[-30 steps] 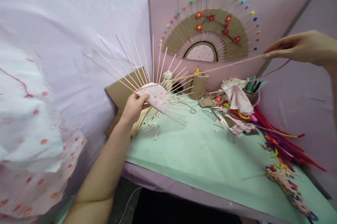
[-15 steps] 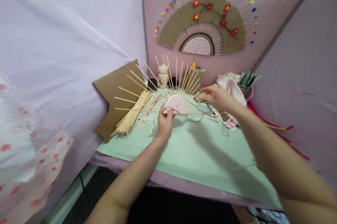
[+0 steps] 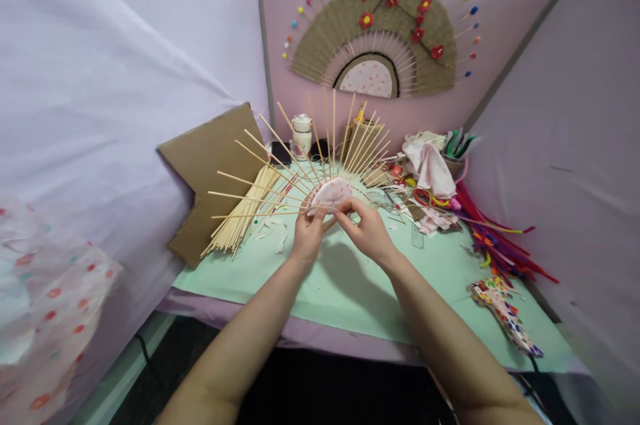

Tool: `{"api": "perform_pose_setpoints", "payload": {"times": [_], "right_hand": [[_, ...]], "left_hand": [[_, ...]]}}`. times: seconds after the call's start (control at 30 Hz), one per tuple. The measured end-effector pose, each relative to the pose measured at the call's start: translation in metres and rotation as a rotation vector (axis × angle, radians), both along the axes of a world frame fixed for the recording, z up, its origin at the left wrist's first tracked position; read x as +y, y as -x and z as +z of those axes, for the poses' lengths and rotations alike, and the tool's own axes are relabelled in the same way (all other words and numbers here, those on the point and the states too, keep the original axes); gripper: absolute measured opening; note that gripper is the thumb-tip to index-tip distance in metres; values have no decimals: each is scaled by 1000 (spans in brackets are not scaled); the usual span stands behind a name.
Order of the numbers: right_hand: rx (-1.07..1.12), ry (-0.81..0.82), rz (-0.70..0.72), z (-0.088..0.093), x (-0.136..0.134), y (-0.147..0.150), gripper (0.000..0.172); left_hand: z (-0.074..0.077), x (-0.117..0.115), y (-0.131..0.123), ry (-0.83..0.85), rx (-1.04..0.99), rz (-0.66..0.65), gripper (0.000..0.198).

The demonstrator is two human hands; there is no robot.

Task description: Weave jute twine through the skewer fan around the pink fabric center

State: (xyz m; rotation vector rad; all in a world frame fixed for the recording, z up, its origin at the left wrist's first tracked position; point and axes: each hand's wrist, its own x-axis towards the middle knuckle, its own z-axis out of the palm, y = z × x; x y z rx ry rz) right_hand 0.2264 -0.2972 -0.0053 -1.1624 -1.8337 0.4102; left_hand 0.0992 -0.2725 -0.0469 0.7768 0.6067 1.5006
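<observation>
A half-made fan (image 3: 330,193) hangs just above the green mat: a pink dotted half-round fabric base with several thin wooden sticks fanning up and to the left. My left hand (image 3: 306,236) pinches the base at its lower left edge. From the right, my right hand (image 3: 364,228) grips the lower right edge of the same base with closed fingers. Both hands are over the middle of the green mat (image 3: 350,285).
A finished burlap fan (image 3: 375,35) with red flowers hangs on the back wall. A bundle of loose sticks (image 3: 243,212) and brown cardboard (image 3: 210,158) lie at the left. A white bottle (image 3: 301,134), fabric scraps, scissors and pipe cleaners (image 3: 495,238) crowd the right.
My right hand came down from high on the right, where it held a long stick, and now grips the fan base. The fan was lowered toward the mat.
</observation>
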Motion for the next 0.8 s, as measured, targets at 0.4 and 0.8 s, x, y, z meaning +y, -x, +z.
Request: {"api": "perform_pose_setpoints", "payload": {"times": [0.4, 0.8], "right_hand": [[-489, 194, -660, -28, -117, -163, 32], [-611, 808, -879, -65, -155, -229, 53]], "left_hand": [[5, 12, 4, -47, -70, 193, 30], [3, 14, 8, -32, 13, 256, 28]]}}
